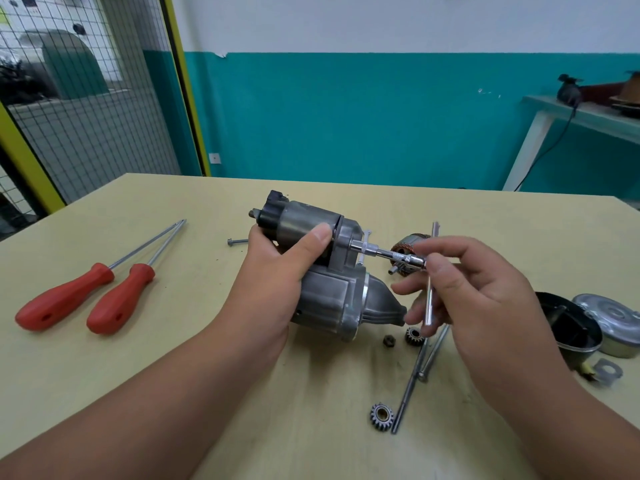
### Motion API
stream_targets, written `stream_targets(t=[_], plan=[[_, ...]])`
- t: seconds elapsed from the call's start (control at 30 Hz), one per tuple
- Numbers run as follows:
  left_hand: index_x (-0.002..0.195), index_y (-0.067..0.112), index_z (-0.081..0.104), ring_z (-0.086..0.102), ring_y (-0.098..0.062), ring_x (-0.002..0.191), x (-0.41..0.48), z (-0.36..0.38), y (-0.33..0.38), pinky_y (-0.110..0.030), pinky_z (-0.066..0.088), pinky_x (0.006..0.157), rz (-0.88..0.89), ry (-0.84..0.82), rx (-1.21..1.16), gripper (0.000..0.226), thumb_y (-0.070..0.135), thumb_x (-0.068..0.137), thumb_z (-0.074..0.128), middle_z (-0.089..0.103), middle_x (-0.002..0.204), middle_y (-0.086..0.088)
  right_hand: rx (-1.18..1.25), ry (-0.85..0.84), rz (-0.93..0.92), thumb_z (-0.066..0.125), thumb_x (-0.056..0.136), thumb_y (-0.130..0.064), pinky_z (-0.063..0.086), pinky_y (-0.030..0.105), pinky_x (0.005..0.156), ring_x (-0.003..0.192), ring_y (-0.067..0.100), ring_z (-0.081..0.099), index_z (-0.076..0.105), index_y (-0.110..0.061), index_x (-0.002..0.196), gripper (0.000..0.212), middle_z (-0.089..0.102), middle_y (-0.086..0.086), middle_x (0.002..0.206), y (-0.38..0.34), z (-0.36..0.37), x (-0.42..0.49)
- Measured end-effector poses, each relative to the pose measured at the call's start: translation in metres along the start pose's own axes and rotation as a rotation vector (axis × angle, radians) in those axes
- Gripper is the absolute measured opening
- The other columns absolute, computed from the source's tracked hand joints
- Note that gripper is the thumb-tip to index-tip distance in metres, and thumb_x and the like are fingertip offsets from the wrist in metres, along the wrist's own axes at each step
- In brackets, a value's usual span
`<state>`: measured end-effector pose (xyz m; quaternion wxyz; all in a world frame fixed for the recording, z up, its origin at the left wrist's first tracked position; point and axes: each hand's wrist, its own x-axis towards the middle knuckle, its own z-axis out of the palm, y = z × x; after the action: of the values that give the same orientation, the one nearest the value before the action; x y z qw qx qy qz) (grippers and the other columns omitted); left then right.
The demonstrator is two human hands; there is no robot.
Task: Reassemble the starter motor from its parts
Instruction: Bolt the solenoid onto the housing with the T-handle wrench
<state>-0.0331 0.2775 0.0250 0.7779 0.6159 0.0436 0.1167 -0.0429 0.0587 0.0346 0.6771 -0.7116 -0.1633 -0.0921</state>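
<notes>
A small toothed steel gear [382, 416] lies on the pale yellow table [173, 341], nearest of all. Above it, the right hand [485, 296] pinches a chrome T-handle socket wrench [398, 256] between its fingertips. Beyond the left hand's [277, 278] clamped fingers, the grey metal starter motor housing [322, 268] is held above the table.

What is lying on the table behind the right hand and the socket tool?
Behind the right hand and the socket tool, an armature with copper windings lies on the table. Only its upper part shows; the fingers and the tool cover the rest.
</notes>
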Motion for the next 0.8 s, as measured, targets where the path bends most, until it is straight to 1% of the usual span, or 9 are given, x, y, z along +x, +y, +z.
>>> stream_targets(t=[0.13, 0.23, 0.3, 0.4, 0.5, 0.57, 0.63, 0.73, 0.8], plan=[[0.129, 0.029, 0.059, 0.080, -0.021, 0.106, 0.000, 0.001, 0.000, -0.051, 0.062, 0.094, -0.011, 0.017, -0.002, 0.068, 0.054, 0.072, 0.086, 0.081, 0.119, 0.007, 0.140, -0.097, 0.084, 0.043, 0.085, -0.009, 0.057, 0.032, 0.054, 0.070, 0.031, 0.073, 0.078, -0.028, 0.100, 0.042, 0.079, 0.014, 0.100, 0.001, -0.005, 0.003], [0.129, 0.030, 0.060, 0.080, -0.021, 0.106, 0.001, 0.000, 0.000, -0.053, 0.061, 0.098, -0.033, 0.025, -0.022, 0.055, 0.050, 0.081, 0.078, 0.081, 0.118, 0.007, 0.003, -0.188, 0.049, 0.055, 0.100, 0.001, 0.059, 0.032, 0.057, 0.069, 0.025, 0.071, 0.074, -0.028, 0.114, 0.037, 0.080, 0.006, 0.104, 0.002, -0.008, 0.005], [0.129, 0.030, 0.061, 0.080, -0.021, 0.106, 0.001, 0.000, 0.001, -0.053, 0.060, 0.100, -0.040, 0.037, -0.033, 0.054, 0.051, 0.082, 0.075, 0.081, 0.117, 0.007, -0.095, -0.241, 0.036, 0.053, 0.107, -0.013, 0.056, 0.029, 0.057, 0.061, 0.020, 0.065, 0.071, -0.033, 0.121, 0.030, 0.080, 0.002, 0.097, 0.001, -0.010, 0.007], [0.130, 0.031, 0.061, 0.080, -0.022, 0.107, -0.001, 0.001, 0.001, -0.054, 0.059, 0.101, -0.046, 0.029, -0.035, 0.053, 0.052, 0.083, 0.074, 0.081, 0.118, 0.006, -0.315, -0.220, -0.006, 0.050, 0.093, -0.050, 0.041, 0.014, 0.055, 0.053, 0.007, 0.049, 0.073, -0.049, 0.118, 0.034, 0.070, -0.014, 0.070, -0.003, -0.017, 0.010], [0.130, 0.030, 0.061, 0.079, -0.022, 0.108, -0.002, 0.001, -0.001, -0.055, 0.059, 0.101, -0.036, 0.015, -0.033, 0.052, 0.050, 0.084, 0.075, 0.081, 0.119, 0.005, -0.370, -0.190, -0.027, 0.046, 0.094, -0.054, 0.039, 0.004, 0.057, 0.055, -0.005, 0.055, 0.075, -0.047, 0.116, 0.037, 0.053, -0.027, 0.054, -0.007, -0.017, 0.010], [0.131, 0.029, 0.060, 0.079, -0.022, 0.110, -0.002, 0.001, -0.002, -0.054, 0.060, 0.100, -0.020, 0.000, -0.025, 0.053, 0.050, 0.085, 0.077, 0.080, 0.121, 0.005, -0.259, -0.174, 0.028, 0.046, 0.097, -0.054, 0.039, 0.015, 0.056, 0.050, 0.005, 0.046, 0.078, -0.044, 0.112, 0.037, 0.044, -0.011, 0.057, -0.006, -0.014, 0.009], [0.133, 0.029, 0.059, 0.078, -0.022, 0.112, -0.002, 0.000, -0.003, -0.052, 0.062, 0.097, 0.003, -0.021, -0.010, 0.059, 0.051, 0.083, 0.081, 0.079, 0.124, 0.004, -0.044, -0.121, 0.107, 0.049, 0.101, -0.047, 0.036, 0.027, 0.046, 0.049, 0.015, 0.037, 0.078, -0.038, 0.111, 0.032, 0.039, -0.001, 0.060, -0.002, -0.009, 0.008], [0.134, 0.029, 0.057, 0.078, -0.022, 0.112, -0.002, 0.000, -0.005, -0.050, 0.064, 0.094, 0.029, -0.027, -0.001, 0.067, 0.054, 0.077, 0.083, 0.079, 0.125, 0.004, 0.205, -0.057, 0.226, 0.056, 0.101, -0.036, 0.035, 0.026, 0.039, 0.044, 0.016, 0.034, 0.073, -0.025, 0.117, 0.026, 0.044, 0.001, 0.058, 0.002, -0.002, 0.007], [0.133, 0.028, 0.058, 0.078, -0.023, 0.113, -0.001, -0.001, -0.006, -0.052, 0.064, 0.095, 0.036, -0.026, -0.011, 0.066, 0.054, 0.077, 0.084, 0.079, 0.125, 0.003, 0.314, -0.037, 0.245, 0.064, 0.092, -0.040, 0.039, 0.028, 0.039, 0.044, 0.017, 0.038, 0.066, -0.024, 0.124, 0.036, 0.046, 0.002, 0.059, 0.003, 0.000, 0.007]])
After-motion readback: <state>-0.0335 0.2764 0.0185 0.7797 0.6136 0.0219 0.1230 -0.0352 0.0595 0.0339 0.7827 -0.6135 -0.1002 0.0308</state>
